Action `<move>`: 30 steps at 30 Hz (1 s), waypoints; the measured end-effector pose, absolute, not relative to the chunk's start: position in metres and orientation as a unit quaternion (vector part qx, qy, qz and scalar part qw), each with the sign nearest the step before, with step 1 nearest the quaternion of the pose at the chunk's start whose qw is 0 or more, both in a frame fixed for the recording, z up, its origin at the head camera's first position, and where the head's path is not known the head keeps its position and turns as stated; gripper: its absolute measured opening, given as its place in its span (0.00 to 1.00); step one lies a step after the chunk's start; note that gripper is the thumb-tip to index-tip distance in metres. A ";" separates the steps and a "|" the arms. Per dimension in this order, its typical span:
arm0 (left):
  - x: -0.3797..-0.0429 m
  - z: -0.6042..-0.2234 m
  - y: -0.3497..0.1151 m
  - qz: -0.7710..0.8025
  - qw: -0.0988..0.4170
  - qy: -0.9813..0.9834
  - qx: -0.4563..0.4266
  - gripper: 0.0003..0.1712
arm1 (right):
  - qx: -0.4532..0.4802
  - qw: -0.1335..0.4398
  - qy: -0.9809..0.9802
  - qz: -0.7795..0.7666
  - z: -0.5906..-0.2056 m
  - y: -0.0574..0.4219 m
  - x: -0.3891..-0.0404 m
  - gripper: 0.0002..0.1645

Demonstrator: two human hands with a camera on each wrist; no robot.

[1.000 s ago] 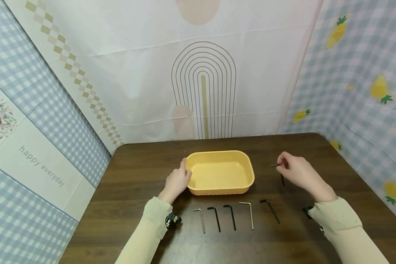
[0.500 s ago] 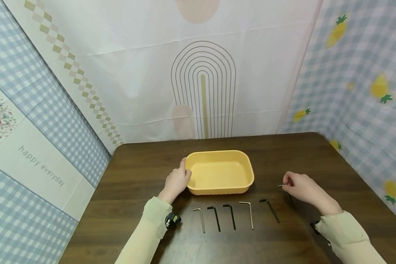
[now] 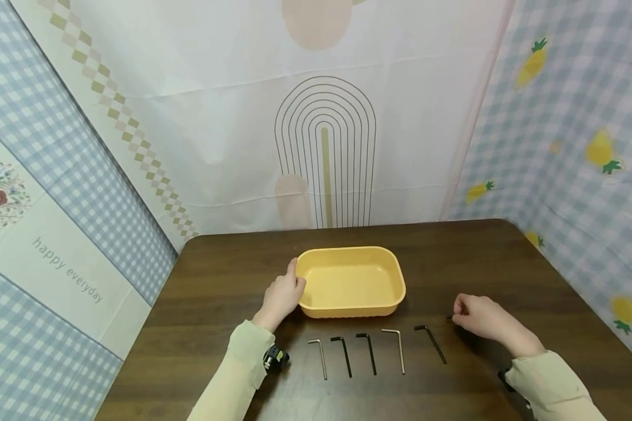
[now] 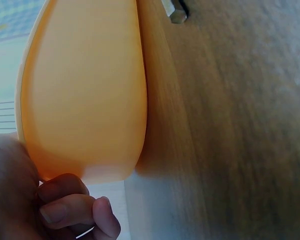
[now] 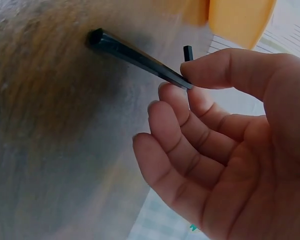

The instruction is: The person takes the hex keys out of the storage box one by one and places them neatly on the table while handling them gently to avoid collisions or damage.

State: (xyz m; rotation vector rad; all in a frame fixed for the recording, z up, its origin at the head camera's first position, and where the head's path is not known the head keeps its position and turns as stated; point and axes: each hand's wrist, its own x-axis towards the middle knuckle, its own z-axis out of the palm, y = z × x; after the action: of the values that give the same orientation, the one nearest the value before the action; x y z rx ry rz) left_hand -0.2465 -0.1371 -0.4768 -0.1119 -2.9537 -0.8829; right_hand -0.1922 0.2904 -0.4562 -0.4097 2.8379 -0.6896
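Note:
My left hand (image 3: 281,298) grips the left end of a yellow plastic basin (image 3: 347,312), and its curled fingers show below the basin's wall in the left wrist view. To the right of the basin, my right hand (image 3: 485,320) pinches a black hex key (image 5: 140,61) near its bend between thumb and fingers. The long arm of that key points down at the table, close to the surface; whether it touches, I cannot tell. A black hex key (image 3: 435,345) lying at a slant is the nearest one to my right hand.
In front of the basin lies a row of hex keys: a silver one (image 3: 323,359), two black ones, (image 3: 346,358) among them, and another silver one (image 3: 401,352). The brown wooden table (image 3: 216,275) ends at a fabric backdrop (image 3: 232,146).
My right hand has come nearer and lower beside the row, carrying the black hex key down toward the table. The left hand stays on the basin. The head view has tilted slightly.

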 end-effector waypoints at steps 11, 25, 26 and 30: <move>-0.246 -0.478 -0.137 -0.292 0.034 -0.955 -0.043 0.35 | -0.136 0.115 0.958 -0.223 -0.468 0.296 -0.191 0.08; -0.245 -0.471 -0.136 -0.258 0.045 -0.964 -0.049 0.34 | -0.131 0.111 0.960 -0.222 -0.467 0.295 -0.188 0.05; -0.245 -0.471 -0.136 -0.253 0.045 -0.965 -0.049 0.34 | -0.131 0.109 0.960 -0.221 -0.467 0.295 -0.188 0.05; -0.245 -0.471 -0.134 -0.241 0.040 -0.968 -0.050 0.34 | -0.129 0.107 0.961 -0.222 -0.469 0.294 -0.187 0.06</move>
State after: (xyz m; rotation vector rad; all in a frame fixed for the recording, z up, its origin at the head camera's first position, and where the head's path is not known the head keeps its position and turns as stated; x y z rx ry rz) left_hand -0.2450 -0.1341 -0.4709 -0.1517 -2.9670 -0.7386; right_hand -0.1866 0.2943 -0.4691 -0.3793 2.8279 -0.6528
